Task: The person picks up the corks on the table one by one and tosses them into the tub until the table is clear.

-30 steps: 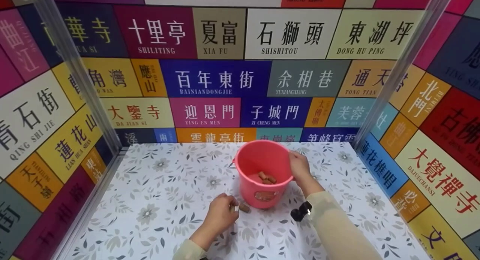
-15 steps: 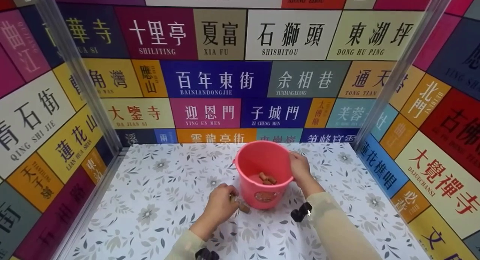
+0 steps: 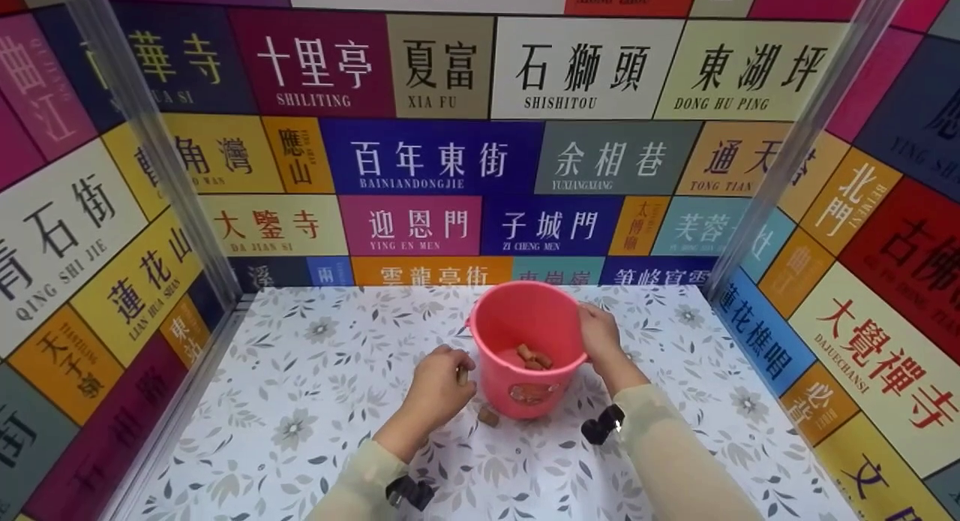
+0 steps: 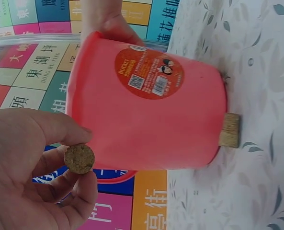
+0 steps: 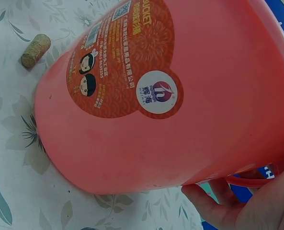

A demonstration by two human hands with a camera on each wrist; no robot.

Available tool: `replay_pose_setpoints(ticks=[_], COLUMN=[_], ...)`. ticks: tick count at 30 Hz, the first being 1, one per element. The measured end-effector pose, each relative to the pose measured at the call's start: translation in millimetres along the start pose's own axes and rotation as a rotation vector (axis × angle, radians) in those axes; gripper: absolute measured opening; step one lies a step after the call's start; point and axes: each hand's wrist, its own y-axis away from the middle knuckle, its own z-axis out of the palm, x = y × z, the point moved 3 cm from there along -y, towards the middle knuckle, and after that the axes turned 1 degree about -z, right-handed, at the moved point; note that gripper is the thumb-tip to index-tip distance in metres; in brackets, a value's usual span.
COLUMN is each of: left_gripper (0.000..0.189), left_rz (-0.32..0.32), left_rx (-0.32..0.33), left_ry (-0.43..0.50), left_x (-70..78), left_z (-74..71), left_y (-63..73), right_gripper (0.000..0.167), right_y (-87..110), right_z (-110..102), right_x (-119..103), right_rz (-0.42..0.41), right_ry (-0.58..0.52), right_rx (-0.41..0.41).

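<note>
A pink bucket (image 3: 495,382) stands upright on the table, with several corks (image 3: 534,358) lying inside at the bottom. My left hand (image 3: 437,386) is raised just left of the bucket and pinches a cork (image 4: 79,158) between thumb and fingers, its round end showing in the left wrist view. Another cork (image 3: 488,417) lies on the table by the front of the bucket's base. On the bucket's right side my right hand (image 3: 600,335) holds it near the rim; in the right wrist view the thumb lies against the outer wall and the other fingers are partly hidden.
A white table (image 3: 300,378) with a grey leaf pattern spreads around the bucket. Colourful panels (image 3: 442,157) printed with characters form walls at the back and both sides. The bucket's handle (image 4: 117,178) hangs at its side.
My left hand has lifted the pinched cork from beside the other cork, up along the bucket's left side. The right hand and the bucket stay in place.
</note>
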Motion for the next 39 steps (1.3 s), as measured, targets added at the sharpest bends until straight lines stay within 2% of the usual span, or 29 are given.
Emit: replay_pose_setpoints(ticks=[6, 18, 27, 32, 39], left_gripper=[0.014, 0.004, 0.012, 0.014, 0.014], left_rz=[-0.011, 0.005, 0.016, 0.038, 0.037], left_rx=[-0.003, 0.064, 0.059, 0.033, 0.047], left_ry=[0.008, 0.038, 0.085, 0.063, 0.06], left_x=[6.8, 21.8, 36.8, 42.8, 50.0], left_z=[-6.1, -21.9, -18.1, -15.3, -16.3], left_y=[-8.6, -37.6, -54.5, -62.3, -72.1], right_gripper=[0.045, 0.045, 0.046, 0.045, 0.044], right_y=[-0.6, 0.0, 1.1, 0.5, -0.6], right_z=[0, -3, -5, -2, 2], right_x=[1, 0, 3, 3, 1], right_rz=[0.023, 0.019, 0.025, 0.025, 0.007], right_ry=[0.0, 0.005, -0.03, -0.036, -0.039], right_rx=[-0.007, 0.01, 0.0, 0.005, 0.02])
